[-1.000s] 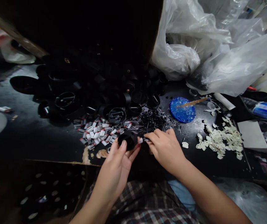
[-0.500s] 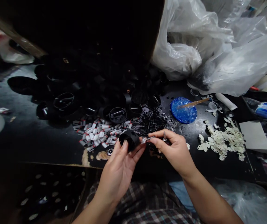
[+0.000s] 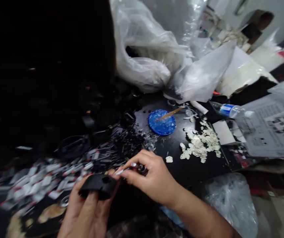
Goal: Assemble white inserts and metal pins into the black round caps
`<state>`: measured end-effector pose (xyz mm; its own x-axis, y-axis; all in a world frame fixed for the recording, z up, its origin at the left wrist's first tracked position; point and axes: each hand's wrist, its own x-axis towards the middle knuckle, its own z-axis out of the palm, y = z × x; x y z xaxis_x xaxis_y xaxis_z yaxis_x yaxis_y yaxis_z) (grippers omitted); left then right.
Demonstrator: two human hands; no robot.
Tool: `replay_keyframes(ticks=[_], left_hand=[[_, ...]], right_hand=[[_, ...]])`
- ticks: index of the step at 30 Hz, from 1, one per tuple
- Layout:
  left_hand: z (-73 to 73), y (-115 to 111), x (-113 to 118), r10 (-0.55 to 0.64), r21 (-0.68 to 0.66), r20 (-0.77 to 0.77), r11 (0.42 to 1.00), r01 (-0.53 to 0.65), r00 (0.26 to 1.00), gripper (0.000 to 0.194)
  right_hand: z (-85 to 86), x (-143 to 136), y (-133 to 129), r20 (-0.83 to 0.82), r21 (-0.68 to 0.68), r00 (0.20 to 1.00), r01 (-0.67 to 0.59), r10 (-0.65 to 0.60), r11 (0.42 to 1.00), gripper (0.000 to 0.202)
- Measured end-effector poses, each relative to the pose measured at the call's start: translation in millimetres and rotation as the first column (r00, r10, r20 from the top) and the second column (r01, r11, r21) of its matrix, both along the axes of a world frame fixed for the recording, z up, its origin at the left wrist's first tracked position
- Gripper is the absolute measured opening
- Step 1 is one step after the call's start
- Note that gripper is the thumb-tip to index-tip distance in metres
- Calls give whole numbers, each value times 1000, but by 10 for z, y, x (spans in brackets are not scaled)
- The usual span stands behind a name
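Observation:
My left hand (image 3: 86, 215) is closed around a black plastic cup-like housing (image 3: 102, 185), its thumb pressed into the open side. A small hole shows in the housing's wall. My right hand (image 3: 154, 177) pinches a small thin pale piece (image 3: 120, 172) close to the housing's right edge; its exact kind is blurred. A dark item with a metal tip (image 3: 140, 168) is tucked within the same hand's fingers. Left of the hands lie many grey-white cylinders with red ends (image 3: 40, 175), smeared by motion. Behind them is a heap of small black parts (image 3: 124, 142).
A blue round lid (image 3: 162, 127) holds clear gel and a wooden stick (image 3: 170, 113). Right of it lie cream flat pieces (image 3: 199, 145), a white box (image 3: 223, 133) and a plastic bottle (image 3: 228, 110). Plastic bags (image 3: 147, 69) stand behind; black housings (image 3: 73, 146) pile at left.
The view has swung to the right and closer. The housing is turned in my left hand, so its holed wall shows. My right hand still pinches the thin piece beside it.

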<state>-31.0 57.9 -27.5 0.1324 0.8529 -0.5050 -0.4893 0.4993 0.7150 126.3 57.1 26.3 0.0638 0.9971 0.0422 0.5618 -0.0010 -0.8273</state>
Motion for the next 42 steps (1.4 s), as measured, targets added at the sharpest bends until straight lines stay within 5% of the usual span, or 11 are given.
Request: replay_keyframes(ticks=[5,9,13,19,29,33,36,42], left_hand=[[-104,127,36,-166,-103,24,980,168,986,41],[-105,164,91,-204,-47,-63,978,201,977,43],[-116,166,128,-181,10,-89,983,183,979,35],[-86,189,142,-160,-52,-83,986,156,984,44],[-55,141,129,-124,0,-57,992,124,991,40],[40,140,199,-74,-29,41,997,76,996,32],[132,175,227,-114,-31,157,992,121,981,21],[221,201,196,-172,-58,310,978,199,935,14]], right_hand=[[57,355,3,274,149,960,20,-61,989,7],[46,895,238,632,236,700,235,-333,943,13],[-79,1195,469,745,220,591,222,-311,950,13],[-193,1181,570,798,200,545,162,-257,966,14],[-113,1074,416,641,255,690,221,-336,941,18],[-44,759,240,135,147,923,340,-359,929,21],[0,485,140,-280,-58,912,297,-301,953,21],[131,213,56,-185,14,972,147,-142,989,9]])
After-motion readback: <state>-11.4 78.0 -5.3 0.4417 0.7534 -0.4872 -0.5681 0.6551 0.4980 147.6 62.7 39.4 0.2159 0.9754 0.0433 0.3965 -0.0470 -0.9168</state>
